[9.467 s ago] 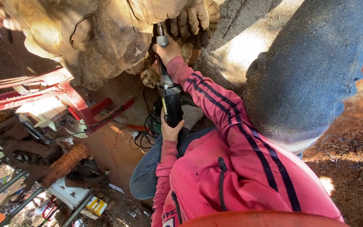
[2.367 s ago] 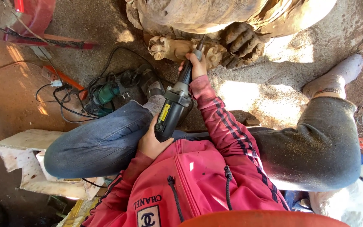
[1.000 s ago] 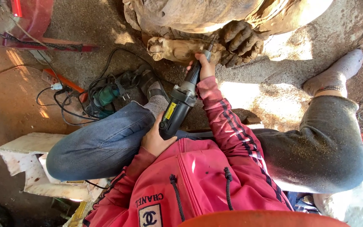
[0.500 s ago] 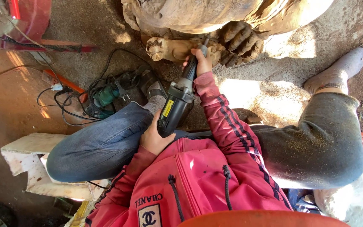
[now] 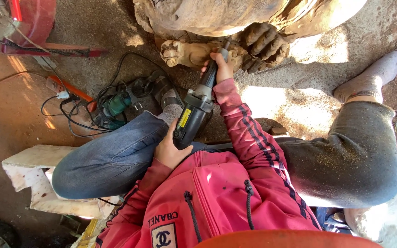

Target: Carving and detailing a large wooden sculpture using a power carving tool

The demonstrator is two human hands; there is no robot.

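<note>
The person sits on the ground with a die grinder (image 5: 194, 115) held in both hands, its tip set against a carved wooden paw (image 5: 194, 53) at the foot of a large wood carving (image 5: 217, 16) at the far side of the scene.

The right hand (image 5: 221, 69) is clamped round the grinder's slim neck, close to the bit. The left hand (image 5: 171, 151) is closed about the rear of the black body, near the chest. The bit itself is hidden behind the right hand, so its exact contact point cannot be told.

The paw lies on the ground just left of a darker, deeper-grooved paw (image 5: 265, 43); the two appear to touch. Sawdust covers the grey trouser leg (image 5: 350, 156) to the right.

Judgement on method: the two-handed hold is sound, the forward hand steering and the rear hand bearing the weight. Light passes following the carved toe grooves would likely serve best, with the right forearm braced against the knee for steadiness. The fingers sit very near the bit and should keep behind the collar.

Hazard noted: a tangle of black cable (image 5: 102, 103) and a green power tool (image 5: 116, 105) lie on the ground to the left, just beside the jeans leg (image 5: 111, 160). The grinder's lead should be kept clear of the working end.
</note>
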